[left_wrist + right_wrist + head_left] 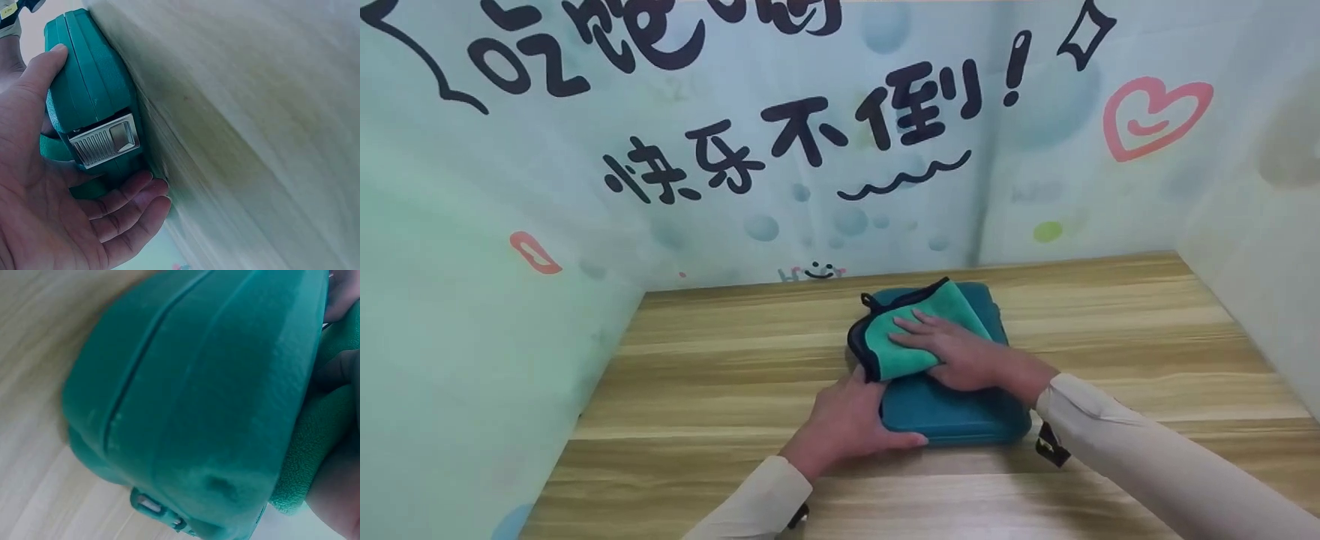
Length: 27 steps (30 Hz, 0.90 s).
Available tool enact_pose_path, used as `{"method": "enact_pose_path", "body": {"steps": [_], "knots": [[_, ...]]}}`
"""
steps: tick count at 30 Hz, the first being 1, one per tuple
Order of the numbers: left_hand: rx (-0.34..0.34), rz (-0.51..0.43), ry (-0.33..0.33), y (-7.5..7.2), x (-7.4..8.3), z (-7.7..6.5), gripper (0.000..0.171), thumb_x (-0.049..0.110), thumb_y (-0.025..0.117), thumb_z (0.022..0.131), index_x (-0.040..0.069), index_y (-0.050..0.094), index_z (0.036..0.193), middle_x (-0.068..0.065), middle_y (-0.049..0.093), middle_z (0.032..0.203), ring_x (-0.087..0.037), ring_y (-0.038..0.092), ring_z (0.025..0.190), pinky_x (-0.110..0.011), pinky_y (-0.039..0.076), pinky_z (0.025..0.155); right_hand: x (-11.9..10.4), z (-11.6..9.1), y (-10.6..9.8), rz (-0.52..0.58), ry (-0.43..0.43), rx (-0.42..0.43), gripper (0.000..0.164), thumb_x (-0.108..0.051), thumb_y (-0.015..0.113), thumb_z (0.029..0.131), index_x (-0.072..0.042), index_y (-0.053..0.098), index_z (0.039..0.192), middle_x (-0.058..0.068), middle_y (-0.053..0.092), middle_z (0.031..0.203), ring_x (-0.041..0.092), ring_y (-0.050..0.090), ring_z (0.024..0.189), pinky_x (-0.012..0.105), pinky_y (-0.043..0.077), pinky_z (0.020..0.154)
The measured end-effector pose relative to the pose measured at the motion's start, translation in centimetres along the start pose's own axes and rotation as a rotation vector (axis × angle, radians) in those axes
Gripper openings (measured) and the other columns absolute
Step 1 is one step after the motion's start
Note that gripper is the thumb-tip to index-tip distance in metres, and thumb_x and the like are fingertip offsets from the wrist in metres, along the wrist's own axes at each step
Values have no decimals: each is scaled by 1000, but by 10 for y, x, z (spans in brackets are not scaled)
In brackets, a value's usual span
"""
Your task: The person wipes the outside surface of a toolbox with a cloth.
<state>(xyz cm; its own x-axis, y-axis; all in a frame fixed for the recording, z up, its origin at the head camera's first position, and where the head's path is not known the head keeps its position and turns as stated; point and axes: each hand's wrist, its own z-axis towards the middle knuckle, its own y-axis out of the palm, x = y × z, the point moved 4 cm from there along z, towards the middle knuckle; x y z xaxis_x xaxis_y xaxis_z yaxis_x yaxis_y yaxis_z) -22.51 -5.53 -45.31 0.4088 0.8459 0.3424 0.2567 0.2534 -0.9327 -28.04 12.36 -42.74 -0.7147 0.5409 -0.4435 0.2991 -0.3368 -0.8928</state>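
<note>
A teal hard case [960,416] lies flat on the wooden table, with a metal latch [107,142] on its left side. Over its lid is spread a green cloth [894,361] with a black border and a small hanging loop. My right hand [956,352] rests flat on the cloth, its fingers spread toward the upper left. My left hand [847,420] holds the case at its near left corner, thumb along the front side and fingers by the latch side. In the right wrist view the case [208,394] hides most of the right hand.
The wooden tabletop [720,360] extends on both sides of the case. A printed backdrop [720,232] with dark lettering stands behind the table, and pale side walls [1252,225] close it in. A black wrist device [1050,446] hangs under the right sleeve.
</note>
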Motion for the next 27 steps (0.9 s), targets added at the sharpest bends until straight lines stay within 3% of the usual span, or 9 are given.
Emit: {"method": "enact_pose_path", "body": {"steps": [11,15,22,27], "knots": [[-13,26,-4,-1,5,11,121,92,56,71,12,34,159,-15,41,154,-32,50,129,-52,44,101,9,-2,-4,-10,39,17,61,1,52,96,-7,41,156,13,28,163,39,14,151,57,16,117],[-20,43,-4,-1,5,12,120,92,55,72,10,37,158,-14,44,152,-32,52,127,-51,45,101,8,-5,-2,-22,27,23,62,1,54,96,-6,41,156,13,28,163,39,14,150,58,16,116],[-7,61,-5,-2,6,10,125,92,54,72,6,28,160,-15,42,154,-33,51,128,-51,45,101,3,-17,2,-34,5,19,64,3,56,95,-7,40,157,12,27,164,39,14,151,60,17,116],[4,71,-15,-2,6,10,126,92,54,72,1,33,157,-17,48,148,-33,54,125,-49,47,99,-4,-28,5,-46,-25,15,65,4,59,95,-6,39,157,13,27,164,40,16,150,60,18,115]]}}
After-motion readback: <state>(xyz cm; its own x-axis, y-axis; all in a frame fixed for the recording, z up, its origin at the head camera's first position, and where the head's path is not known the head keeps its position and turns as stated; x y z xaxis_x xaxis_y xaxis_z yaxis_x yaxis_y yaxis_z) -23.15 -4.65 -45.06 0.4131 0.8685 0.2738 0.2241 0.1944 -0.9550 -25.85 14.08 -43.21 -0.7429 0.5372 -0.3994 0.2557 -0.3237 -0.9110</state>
